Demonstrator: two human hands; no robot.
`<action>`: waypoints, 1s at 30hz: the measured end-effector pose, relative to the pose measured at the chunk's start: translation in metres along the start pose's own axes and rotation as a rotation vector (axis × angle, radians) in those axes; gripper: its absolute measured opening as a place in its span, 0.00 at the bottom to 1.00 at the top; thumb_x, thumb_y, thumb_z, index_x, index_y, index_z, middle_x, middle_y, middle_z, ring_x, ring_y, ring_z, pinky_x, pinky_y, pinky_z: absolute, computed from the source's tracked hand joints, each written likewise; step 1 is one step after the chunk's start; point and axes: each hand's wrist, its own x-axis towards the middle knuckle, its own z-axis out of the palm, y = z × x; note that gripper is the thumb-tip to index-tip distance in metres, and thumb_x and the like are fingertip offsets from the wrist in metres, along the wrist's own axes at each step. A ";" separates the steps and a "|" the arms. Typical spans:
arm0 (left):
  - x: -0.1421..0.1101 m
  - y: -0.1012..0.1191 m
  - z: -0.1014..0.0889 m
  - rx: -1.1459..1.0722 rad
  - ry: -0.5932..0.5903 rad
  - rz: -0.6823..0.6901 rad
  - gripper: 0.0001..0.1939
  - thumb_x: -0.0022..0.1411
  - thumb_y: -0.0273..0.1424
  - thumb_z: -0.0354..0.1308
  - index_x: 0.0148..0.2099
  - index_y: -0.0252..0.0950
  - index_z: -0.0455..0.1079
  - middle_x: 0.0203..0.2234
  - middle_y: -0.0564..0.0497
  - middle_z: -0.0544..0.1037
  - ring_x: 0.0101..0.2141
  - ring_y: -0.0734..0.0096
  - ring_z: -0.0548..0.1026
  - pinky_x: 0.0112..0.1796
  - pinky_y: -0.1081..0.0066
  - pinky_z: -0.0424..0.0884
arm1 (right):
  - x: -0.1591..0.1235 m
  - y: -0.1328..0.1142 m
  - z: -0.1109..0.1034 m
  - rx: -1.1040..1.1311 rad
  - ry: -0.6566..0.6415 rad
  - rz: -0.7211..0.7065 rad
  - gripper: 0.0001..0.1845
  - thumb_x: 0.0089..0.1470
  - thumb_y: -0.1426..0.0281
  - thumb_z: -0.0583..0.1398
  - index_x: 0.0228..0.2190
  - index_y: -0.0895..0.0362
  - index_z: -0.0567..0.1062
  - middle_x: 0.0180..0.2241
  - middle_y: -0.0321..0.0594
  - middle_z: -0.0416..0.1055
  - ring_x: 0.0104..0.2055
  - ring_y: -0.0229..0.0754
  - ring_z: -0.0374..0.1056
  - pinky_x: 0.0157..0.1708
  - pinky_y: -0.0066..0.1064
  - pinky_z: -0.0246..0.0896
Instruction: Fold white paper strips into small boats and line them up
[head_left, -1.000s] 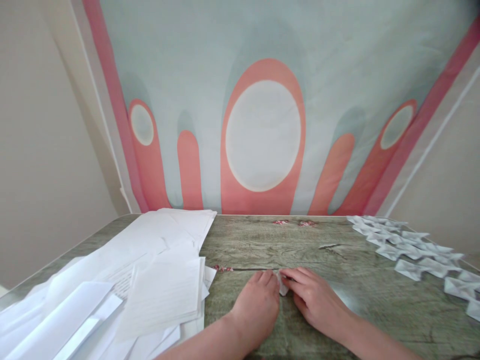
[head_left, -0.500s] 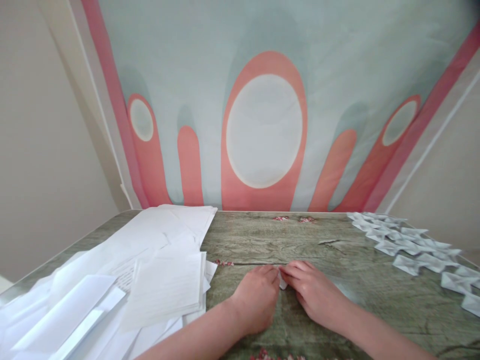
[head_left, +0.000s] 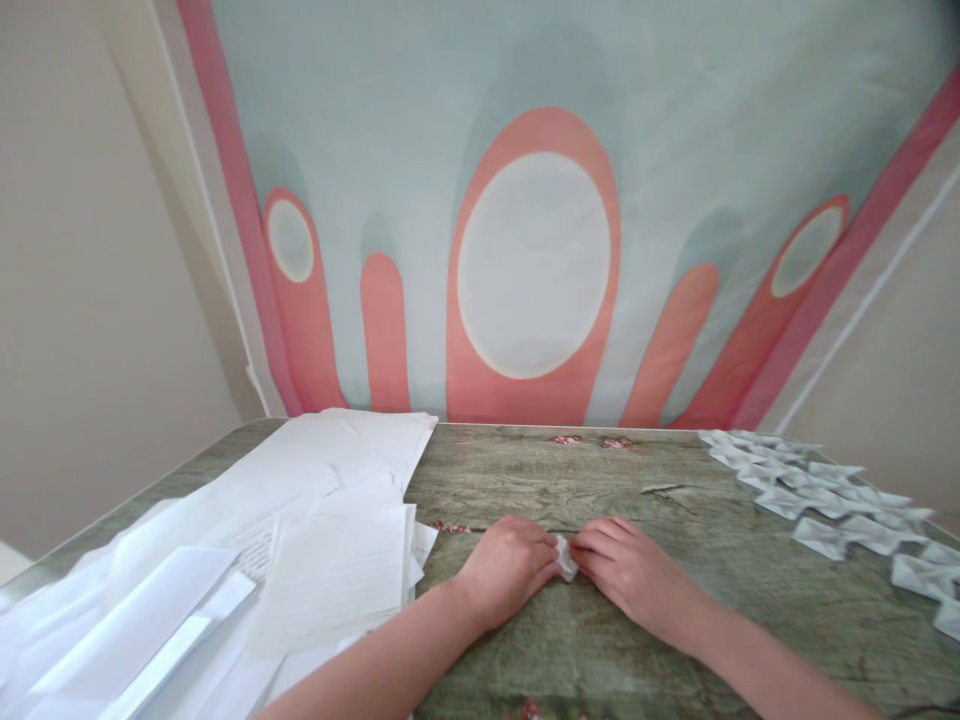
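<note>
Between my two hands, at the middle of the wood-patterned table (head_left: 645,620), is a small folded piece of white paper (head_left: 566,558). My left hand (head_left: 511,568) has its fingers closed on the left side of the paper. From the right, my right hand (head_left: 634,572) pinches the other side with its fingertips. The fingers cover parts of the paper, so its full shape is hidden. It is held low, at or just above the tabletop.
A spread pile of white sheets (head_left: 337,575), some with writing, covers the table's left side, with a folded paper strip (head_left: 142,625) on top. Several folded paper pieces (head_left: 862,530) stand in rows at the right. Behind the table rises a wall covering (head_left: 420,130) with coral shapes.
My left hand has turned and its fingers have straightened toward the paper. My right hand has shifted slightly right. More of the folded paper now shows between them.
</note>
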 end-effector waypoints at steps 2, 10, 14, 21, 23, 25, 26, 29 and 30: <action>0.000 -0.001 0.001 -0.022 0.006 -0.008 0.11 0.64 0.34 0.49 0.38 0.38 0.73 0.35 0.51 0.77 0.38 0.69 0.73 0.43 0.71 0.64 | 0.001 -0.002 -0.002 0.050 0.007 0.042 0.08 0.56 0.74 0.55 0.36 0.55 0.74 0.36 0.39 0.71 0.40 0.41 0.64 0.42 0.35 0.58; -0.001 -0.003 -0.001 -0.164 0.018 -0.079 0.08 0.61 0.32 0.54 0.39 0.39 0.74 0.38 0.53 0.77 0.39 0.70 0.73 0.44 0.73 0.64 | 0.001 -0.001 -0.003 0.207 0.020 0.167 0.09 0.56 0.72 0.55 0.32 0.53 0.76 0.34 0.38 0.71 0.38 0.40 0.64 0.40 0.34 0.59; -0.001 -0.004 0.000 -0.257 0.040 -0.177 0.07 0.59 0.31 0.56 0.38 0.40 0.74 0.38 0.54 0.77 0.40 0.72 0.73 0.44 0.74 0.64 | 0.002 -0.001 -0.005 0.279 0.002 0.238 0.10 0.56 0.72 0.55 0.31 0.52 0.76 0.33 0.37 0.71 0.37 0.41 0.65 0.39 0.34 0.59; 0.002 -0.004 0.000 -0.315 0.059 -0.243 0.06 0.57 0.29 0.57 0.34 0.41 0.75 0.36 0.55 0.78 0.39 0.72 0.73 0.45 0.72 0.64 | 0.004 -0.001 -0.005 0.394 0.007 0.334 0.09 0.55 0.68 0.56 0.28 0.52 0.76 0.31 0.37 0.71 0.36 0.40 0.65 0.40 0.33 0.58; 0.002 -0.003 0.000 -0.315 0.079 -0.256 0.06 0.57 0.28 0.56 0.33 0.41 0.75 0.35 0.56 0.78 0.40 0.71 0.72 0.46 0.72 0.63 | 0.004 -0.002 -0.005 0.431 0.004 0.374 0.10 0.56 0.67 0.56 0.28 0.53 0.76 0.31 0.37 0.70 0.36 0.40 0.65 0.39 0.32 0.58; 0.002 -0.002 0.002 -0.304 0.104 -0.297 0.06 0.56 0.28 0.57 0.32 0.41 0.75 0.34 0.57 0.78 0.42 0.70 0.70 0.47 0.70 0.62 | 0.006 -0.003 -0.005 0.452 0.004 0.422 0.11 0.56 0.66 0.55 0.27 0.53 0.76 0.32 0.37 0.70 0.37 0.40 0.65 0.39 0.32 0.58; 0.002 -0.002 0.003 -0.295 0.115 -0.324 0.06 0.55 0.28 0.57 0.31 0.42 0.75 0.35 0.57 0.78 0.43 0.68 0.69 0.48 0.68 0.61 | 0.006 -0.003 -0.004 0.455 0.007 0.444 0.11 0.56 0.66 0.55 0.27 0.53 0.76 0.32 0.37 0.70 0.37 0.40 0.65 0.39 0.32 0.58; 0.003 -0.001 0.006 -0.272 0.143 -0.388 0.05 0.55 0.30 0.58 0.30 0.42 0.75 0.37 0.57 0.77 0.45 0.66 0.67 0.49 0.64 0.58 | 0.007 -0.002 -0.002 0.461 0.010 0.472 0.12 0.56 0.66 0.55 0.25 0.54 0.75 0.33 0.37 0.69 0.37 0.40 0.65 0.40 0.32 0.57; 0.003 -0.001 0.006 -0.266 0.151 -0.402 0.05 0.54 0.31 0.58 0.29 0.42 0.75 0.38 0.56 0.77 0.45 0.65 0.67 0.49 0.63 0.58 | 0.007 -0.002 -0.001 0.464 0.010 0.475 0.12 0.56 0.66 0.55 0.25 0.55 0.74 0.33 0.37 0.69 0.38 0.40 0.65 0.40 0.32 0.57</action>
